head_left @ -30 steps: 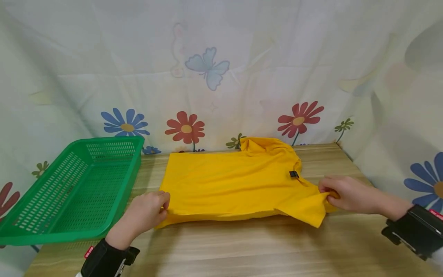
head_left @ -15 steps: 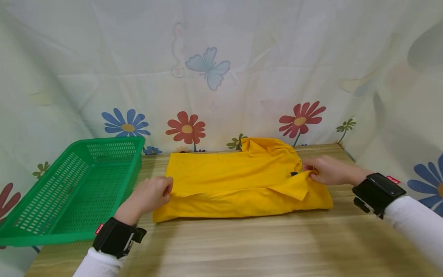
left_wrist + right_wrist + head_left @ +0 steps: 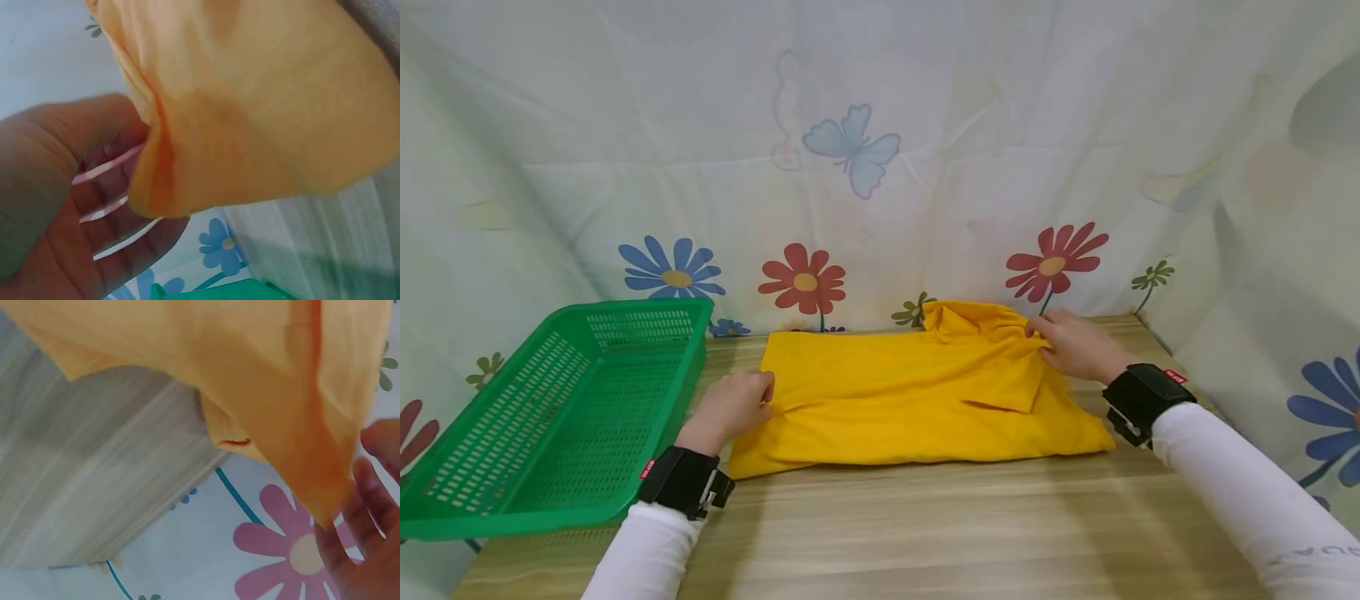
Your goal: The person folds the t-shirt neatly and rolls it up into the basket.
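Note:
A yellow T-shirt lies folded lengthwise on the wooden table, its front part turned back over the rest. My left hand pinches the fold's left end; in the left wrist view the thumb and forefinger meet at the cloth's edge, the other fingers loosely curved behind it. At the shirt's back right, my right hand pinches the turned-over edge near the bunched sleeve. The right wrist view has a cloth corner hanging at those fingertips. A sleeve flap lies on top, towards the right end.
On the left stands a green plastic basket with perforated sides, close beside the left forearm. Bare wooden table extends in front of the shirt. A flower-printed curtain hangs right behind the table and along both sides.
My right hand has carried the shirt's front edge away from me and leftward, over the rest; the dark neck label is now covered. My left hand has moved slightly back with its end.

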### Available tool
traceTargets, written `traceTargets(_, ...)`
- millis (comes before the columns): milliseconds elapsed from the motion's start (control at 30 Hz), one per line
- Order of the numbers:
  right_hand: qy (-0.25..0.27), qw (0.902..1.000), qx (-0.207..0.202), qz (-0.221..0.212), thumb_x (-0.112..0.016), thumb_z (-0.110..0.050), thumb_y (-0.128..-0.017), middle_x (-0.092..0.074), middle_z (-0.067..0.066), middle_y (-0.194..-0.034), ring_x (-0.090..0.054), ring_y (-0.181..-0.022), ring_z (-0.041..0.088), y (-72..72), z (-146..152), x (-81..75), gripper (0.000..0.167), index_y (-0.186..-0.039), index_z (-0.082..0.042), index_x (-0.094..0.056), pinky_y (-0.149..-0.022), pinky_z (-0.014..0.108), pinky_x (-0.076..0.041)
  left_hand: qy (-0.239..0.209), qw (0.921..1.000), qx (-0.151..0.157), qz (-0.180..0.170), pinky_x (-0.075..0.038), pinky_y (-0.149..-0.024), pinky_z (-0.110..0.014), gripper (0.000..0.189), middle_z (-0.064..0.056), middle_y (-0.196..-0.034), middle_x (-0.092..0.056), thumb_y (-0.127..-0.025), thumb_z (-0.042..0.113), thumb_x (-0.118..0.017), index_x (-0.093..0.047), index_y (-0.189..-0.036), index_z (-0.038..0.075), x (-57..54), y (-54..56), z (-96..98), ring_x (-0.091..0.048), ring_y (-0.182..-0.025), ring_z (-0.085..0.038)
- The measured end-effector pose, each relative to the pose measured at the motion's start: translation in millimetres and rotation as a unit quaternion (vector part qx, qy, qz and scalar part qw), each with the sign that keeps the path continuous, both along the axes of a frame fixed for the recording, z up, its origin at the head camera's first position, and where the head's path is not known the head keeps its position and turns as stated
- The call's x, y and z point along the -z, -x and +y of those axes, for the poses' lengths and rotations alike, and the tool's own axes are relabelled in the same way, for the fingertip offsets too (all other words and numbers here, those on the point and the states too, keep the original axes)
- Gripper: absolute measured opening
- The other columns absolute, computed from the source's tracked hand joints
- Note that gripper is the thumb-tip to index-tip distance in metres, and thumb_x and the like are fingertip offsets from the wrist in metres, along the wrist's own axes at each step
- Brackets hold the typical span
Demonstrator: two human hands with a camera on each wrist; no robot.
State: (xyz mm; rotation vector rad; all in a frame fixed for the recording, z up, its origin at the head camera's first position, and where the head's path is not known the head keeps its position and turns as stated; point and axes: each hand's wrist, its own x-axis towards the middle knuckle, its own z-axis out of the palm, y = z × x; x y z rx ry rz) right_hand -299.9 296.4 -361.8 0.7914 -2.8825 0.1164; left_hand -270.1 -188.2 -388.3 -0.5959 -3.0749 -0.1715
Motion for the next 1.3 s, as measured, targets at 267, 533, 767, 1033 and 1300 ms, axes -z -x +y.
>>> traceTargets(267, 0.017, 0.9990, 0.017, 0.037, -0.072, -0.008, -0.077, -0.054, 0.013, -0.095, -0.050, -0.083, 0.029, -3.5, 2.0, 20.0, 0.032, -0.106, -0.004, -0.058, -0.078, 0.043, -0.049, 0.027, 0.9991, -0.007, 0.031, -0.044, -0.057, -0.032, 0.024, -0.004, -0.080, -0.050, -0.076, 0.019, -0.074, -0.058, -0.092, 0.010, 6.7, -8.8, 4.8, -0.046, -0.068, -0.021)
traceTargets(533, 0.023, 0.9997, -0.006, 0.004, -0.073, -0.015, -0.078, -0.055, 0.007, -0.093, -0.052, -0.082, 0.022, -34.2, 1.6, 53.6, 0.025, -0.099, -0.009, -0.060, -0.078, 0.039, -0.051, 0.036, 0.9964, 0.042, 0.064, -0.046, -0.060, -0.032, 0.025, -0.003, -0.085, -0.054, -0.076, 0.024, -0.074, -0.061, -0.094, 0.012, 19.3, -29.3, 17.6, -0.050, -0.072, -0.020)
traceTargets(767, 0.037, 0.9986, -0.036, -0.009, -0.071, -0.015, -0.080, -0.048, -0.001, -0.085, -0.046, -0.075, 0.015, -55.2, 1.7, 73.3, 0.019, -0.094, -0.011, -0.058, -0.071, 0.033, -0.048, 0.021, 0.9941, 0.064, 0.084, -0.049, -0.067, -0.038, 0.029, -0.006, -0.095, -0.058, -0.077, 0.029, -0.074, -0.063, -0.099, 0.013, 34.9, -38.5, 22.4, -0.054, -0.082, -0.024)
traceTargets(1033, 0.055, 0.9958, -0.060, 0.040, -0.074, -0.012, -0.075, -0.046, -0.003, -0.080, -0.043, -0.070, 0.011, -70.4, 10.0, 87.2, 0.021, -0.088, -0.010, -0.058, -0.063, 0.027, -0.044, 0.016, 0.9942, 0.073, 0.077, -0.048, -0.063, -0.038, 0.036, -0.008, -0.097, -0.056, -0.076, 0.032, -0.074, -0.062, -0.104, 0.012, 51.2, -45.1, 17.9, -0.055, -0.082, -0.025)
traceTargets(1300, 0.049, 0.9971, -0.053, 0.022, -0.075, -0.013, -0.075, -0.049, -0.003, -0.084, -0.044, -0.073, 0.009, -88.0, 13.1, 82.6, 0.023, -0.092, -0.011, -0.060, -0.065, 0.027, -0.047, 0.029, 0.9967, 0.069, 0.029, -0.047, -0.059, -0.036, 0.037, -0.005, -0.095, -0.054, -0.075, 0.034, -0.075, -0.062, -0.103, 0.014, 43.4, -54.7, 20.1, -0.052, -0.079, -0.023)
